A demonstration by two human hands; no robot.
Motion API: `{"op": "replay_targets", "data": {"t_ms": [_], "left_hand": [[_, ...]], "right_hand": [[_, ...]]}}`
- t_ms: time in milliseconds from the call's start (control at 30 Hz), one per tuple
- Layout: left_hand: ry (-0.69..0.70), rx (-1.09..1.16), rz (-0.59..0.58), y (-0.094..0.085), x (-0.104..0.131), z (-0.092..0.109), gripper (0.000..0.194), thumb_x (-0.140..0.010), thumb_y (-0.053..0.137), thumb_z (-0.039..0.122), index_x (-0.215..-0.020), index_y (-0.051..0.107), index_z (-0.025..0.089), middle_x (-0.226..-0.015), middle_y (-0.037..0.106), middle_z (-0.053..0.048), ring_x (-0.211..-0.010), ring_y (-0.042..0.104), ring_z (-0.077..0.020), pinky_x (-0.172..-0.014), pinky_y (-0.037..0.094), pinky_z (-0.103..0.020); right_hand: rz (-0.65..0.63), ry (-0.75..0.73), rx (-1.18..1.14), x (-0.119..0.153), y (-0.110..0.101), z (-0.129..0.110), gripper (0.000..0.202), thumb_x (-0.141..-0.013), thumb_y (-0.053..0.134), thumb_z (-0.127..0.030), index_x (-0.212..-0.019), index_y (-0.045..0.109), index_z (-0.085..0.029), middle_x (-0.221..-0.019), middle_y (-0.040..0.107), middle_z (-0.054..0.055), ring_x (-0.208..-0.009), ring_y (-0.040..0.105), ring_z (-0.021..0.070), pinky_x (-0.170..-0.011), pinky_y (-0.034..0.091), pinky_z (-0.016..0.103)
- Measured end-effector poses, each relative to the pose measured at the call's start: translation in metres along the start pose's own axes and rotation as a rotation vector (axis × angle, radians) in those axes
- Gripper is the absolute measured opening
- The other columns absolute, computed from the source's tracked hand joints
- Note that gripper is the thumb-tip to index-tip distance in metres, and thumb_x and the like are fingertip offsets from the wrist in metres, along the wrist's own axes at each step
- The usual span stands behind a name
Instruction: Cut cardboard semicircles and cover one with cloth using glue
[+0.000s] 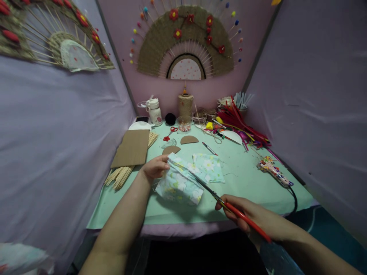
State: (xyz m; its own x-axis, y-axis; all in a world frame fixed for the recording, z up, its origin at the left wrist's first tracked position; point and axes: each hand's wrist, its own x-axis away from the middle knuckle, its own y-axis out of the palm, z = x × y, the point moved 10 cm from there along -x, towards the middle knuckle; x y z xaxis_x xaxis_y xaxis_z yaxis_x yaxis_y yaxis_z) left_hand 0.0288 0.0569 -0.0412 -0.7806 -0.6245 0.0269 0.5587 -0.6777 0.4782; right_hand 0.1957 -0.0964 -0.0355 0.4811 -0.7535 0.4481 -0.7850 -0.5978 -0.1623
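Observation:
My left hand (156, 167) pinches the upper left edge of a floral fabric piece (179, 187), pale blue with white and yellow flowers, held up over the near part of the table. In my right hand (239, 210) is a pair of long scissors (243, 217) with red handles. Their blades reach up and left into the fabric, along a strip at its top edge. How far apart the blades are is hard to make out. Just behind lies a second floral fabric piece (210, 168), flat on the green tabletop (241, 183).
At left, cardboard (132, 148) rests on wooden sticks (122, 177). A glue gun (275, 172) with a cord lies at right. Behind are cardboard half-circles (189, 139), small red scissors (172, 131), a pen (210, 148), a bottle (155, 112), twine (185, 105) and red pipe cleaners (237, 122).

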Motion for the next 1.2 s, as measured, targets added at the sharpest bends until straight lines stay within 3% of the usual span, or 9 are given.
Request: {"op": "replay_targets", "data": {"t_ms": [167, 300, 533, 700, 867, 967, 1200], "left_hand": [[-0.023, -0.004, -0.027, 0.005, -0.001, -0.004, 0.031, -0.057, 0.079, 0.021, -0.085, 0.070, 0.011, -0.053, 0.060, 0.001, -0.042, 0.050, -0.0077, -0.049, 0.041, -0.019], [-0.044, 0.009, -0.001, 0.002, -0.002, -0.006, 0.035, -0.056, 0.080, 0.020, -0.088, 0.070, 0.009, -0.060, 0.064, -0.001, -0.042, 0.048, -0.0057, -0.043, 0.034, -0.016], [-0.042, 0.006, 0.061, -0.003, -0.002, -0.006, 0.033, -0.051, 0.083, 0.021, -0.078, 0.068, 0.010, -0.063, 0.067, -0.003, -0.048, 0.056, -0.0094, -0.047, 0.039, -0.017], [-0.037, -0.001, 0.022, 0.005, -0.004, -0.002, 0.037, -0.055, 0.081, 0.020, -0.089, 0.069, 0.011, -0.063, 0.068, -0.002, -0.049, 0.058, -0.0108, -0.054, 0.045, -0.020], [0.038, -0.044, 0.052, 0.009, -0.008, 0.009, 0.045, -0.055, 0.083, 0.031, -0.093, 0.071, 0.012, -0.076, 0.072, -0.006, -0.067, 0.066, -0.0171, -0.066, 0.049, -0.023], [0.061, -0.062, 0.101, 0.008, -0.011, 0.013, 0.044, -0.057, 0.083, 0.036, -0.092, 0.072, 0.013, -0.072, 0.071, -0.004, -0.064, 0.065, -0.0155, -0.064, 0.048, -0.022], [0.094, -0.175, 0.140, 0.010, -0.012, 0.016, 0.042, -0.062, 0.082, 0.034, -0.098, 0.073, 0.014, -0.084, 0.073, -0.006, -0.076, 0.067, -0.0169, -0.074, 0.048, -0.024]], "right_hand": [[-0.021, -0.040, 0.040, -0.006, 0.002, -0.003, 0.027, -0.066, 0.057, -0.017, -0.093, 0.052, -0.019, -0.077, 0.045, -0.004, -0.059, 0.036, 0.0071, -0.051, 0.027, 0.018], [-0.016, -0.048, 0.047, -0.008, 0.002, -0.003, 0.027, -0.069, 0.055, -0.019, -0.096, 0.054, -0.018, -0.076, 0.049, -0.003, -0.062, 0.038, 0.0085, -0.054, 0.028, 0.019], [0.057, -0.054, 0.044, -0.009, 0.000, -0.005, 0.032, -0.072, 0.061, -0.043, -0.090, 0.056, -0.017, -0.065, 0.045, -0.004, -0.054, 0.031, 0.0080, -0.048, 0.022, 0.021], [0.099, -0.098, 0.024, -0.010, -0.005, 0.000, 0.052, -0.071, 0.059, -0.067, -0.081, 0.058, -0.016, -0.056, 0.035, -0.007, -0.049, 0.027, 0.0072, -0.044, 0.020, 0.021], [0.139, -0.133, 0.058, -0.010, -0.011, -0.002, 0.064, -0.072, 0.049, -0.078, -0.084, 0.058, -0.016, -0.057, 0.033, -0.006, -0.050, 0.025, 0.0077, -0.045, 0.020, 0.022], [0.155, -0.135, 0.047, -0.009, -0.011, -0.004, 0.061, -0.074, 0.050, -0.074, -0.090, 0.057, -0.016, -0.063, 0.035, -0.005, -0.054, 0.026, 0.0084, -0.047, 0.020, 0.023], [0.118, -0.142, 0.076, -0.007, -0.007, -0.007, 0.032, -0.079, 0.056, -0.041, -0.101, 0.053, -0.017, -0.075, 0.049, -0.001, -0.063, 0.038, 0.0106, -0.055, 0.030, 0.023]]}}
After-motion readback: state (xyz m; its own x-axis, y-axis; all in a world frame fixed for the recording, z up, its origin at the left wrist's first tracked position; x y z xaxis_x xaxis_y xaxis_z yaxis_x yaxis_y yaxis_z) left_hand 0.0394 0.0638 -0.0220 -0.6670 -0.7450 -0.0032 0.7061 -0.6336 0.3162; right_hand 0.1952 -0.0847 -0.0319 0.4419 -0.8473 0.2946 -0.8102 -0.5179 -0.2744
